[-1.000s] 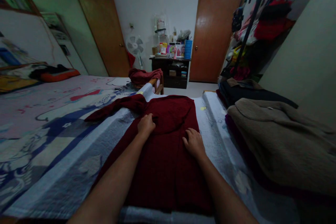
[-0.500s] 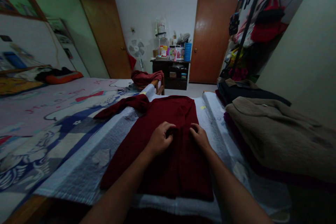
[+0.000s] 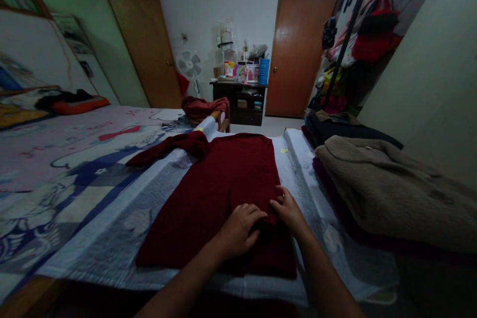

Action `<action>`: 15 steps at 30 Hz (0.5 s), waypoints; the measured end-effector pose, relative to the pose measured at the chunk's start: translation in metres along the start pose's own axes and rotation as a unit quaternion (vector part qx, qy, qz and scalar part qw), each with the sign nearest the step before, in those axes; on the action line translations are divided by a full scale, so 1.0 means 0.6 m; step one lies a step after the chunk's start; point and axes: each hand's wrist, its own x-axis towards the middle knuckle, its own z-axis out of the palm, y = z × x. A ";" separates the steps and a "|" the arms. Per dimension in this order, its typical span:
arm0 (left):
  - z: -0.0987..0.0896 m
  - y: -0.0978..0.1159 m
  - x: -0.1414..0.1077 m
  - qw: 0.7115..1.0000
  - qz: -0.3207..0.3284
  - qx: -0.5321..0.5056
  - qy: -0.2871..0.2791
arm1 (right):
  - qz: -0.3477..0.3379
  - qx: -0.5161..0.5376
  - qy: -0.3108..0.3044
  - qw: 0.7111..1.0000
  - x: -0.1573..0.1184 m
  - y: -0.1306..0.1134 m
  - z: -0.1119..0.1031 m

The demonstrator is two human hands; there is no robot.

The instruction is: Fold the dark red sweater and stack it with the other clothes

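A dark red long-sleeved top (image 3: pixel 194 208) lies spread on the bed's front edge, one sleeve stretched out to the left and the right side folded inward. Near its lower right part, my left hand (image 3: pixel 242 228) curves over the cloth, with a fold of it between thumb and fingers. My right hand (image 3: pixel 290 213) is at the garment's right edge, thumb and forefinger apart, its thumb tip touching the cloth. The lower layers under the fold are hidden.
A pale blue patterned cloth (image 3: pixel 122 218) lies under the top. To the right rests a pile of folded clothes with a grey-brown coat (image 3: pixel 380 184) uppermost. A patterned blanket (image 3: pixel 82 174) covers the left side. A crumpled reddish cloth (image 3: pixel 204 107) hangs over a wooden rail behind.
Both hands have moved down the top towards me, the left hand also to the right. The cloth near them has shifted and shows a new crease left of the fold.
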 end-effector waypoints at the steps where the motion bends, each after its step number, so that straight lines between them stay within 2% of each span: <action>1: -0.002 -0.001 0.000 1.000 0.003 -0.020 -0.003 | -0.001 -0.004 -0.001 1.000 -0.004 0.002 -0.001; 3: -0.008 -0.012 0.003 0.999 -0.009 -0.049 0.021 | 0.004 -0.008 -0.006 1.000 -0.010 0.005 -0.004; 4: -0.011 -0.023 0.007 0.997 -0.031 -0.053 0.050 | 0.005 -0.011 -0.007 1.000 -0.013 0.005 -0.005; 7: -0.020 -0.068 0.024 0.975 -0.151 -0.038 0.158 | 0.005 -0.017 -0.006 1.000 -0.022 0.006 -0.008; 8: -0.023 -0.084 0.031 0.964 -0.196 -0.044 0.177 | 0.006 -0.021 -0.005 1.000 -0.025 0.005 -0.010; 11: -0.028 -0.122 0.053 0.933 -0.293 -0.121 0.171 | 0.011 -0.039 -0.006 0.999 -0.037 0.004 -0.013; 15: -0.026 -0.141 0.078 0.875 -0.331 -0.309 0.172 | 0.009 -0.058 -0.015 0.998 -0.052 0.006 -0.014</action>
